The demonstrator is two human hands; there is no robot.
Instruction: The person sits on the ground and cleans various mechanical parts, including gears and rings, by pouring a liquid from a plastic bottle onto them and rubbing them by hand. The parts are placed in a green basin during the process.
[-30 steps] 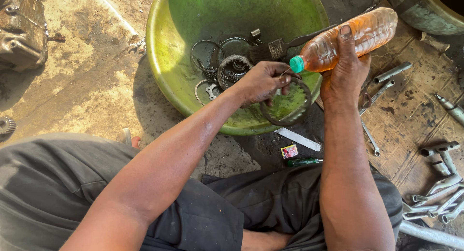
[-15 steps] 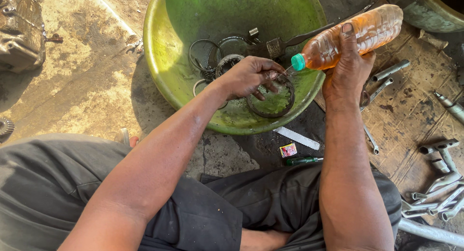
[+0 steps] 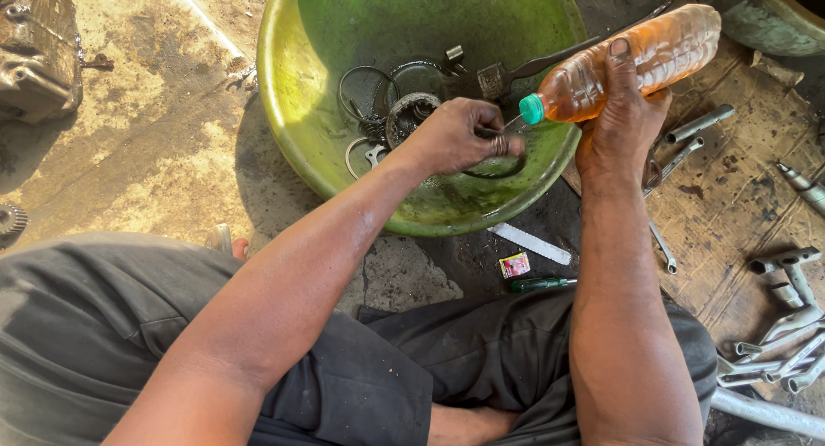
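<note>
My right hand [image 3: 620, 124] grips a clear plastic bottle [image 3: 636, 59] of orange liquid, tilted with its green cap [image 3: 532, 109] pointing down-left over a green basin [image 3: 292, 85]. My left hand [image 3: 455, 135] holds a dark metal ring [image 3: 498, 164] over the basin's near side, just below the cap. In the basin lie several rings, a bearing [image 3: 411, 113] and a brush [image 3: 516, 72].
A grey metal engine part [image 3: 34, 55] sits at the far left on the dirt floor. Sockets and wrenches [image 3: 786, 326] lie on a brown board at right. A white strip [image 3: 530, 243], a small red packet [image 3: 515, 265] and a green screwdriver [image 3: 541, 284] lie near my knees.
The left hand with the ring has drawn slightly in toward the bottle's cap and lifted. The bottle stays tilted in the right hand.
</note>
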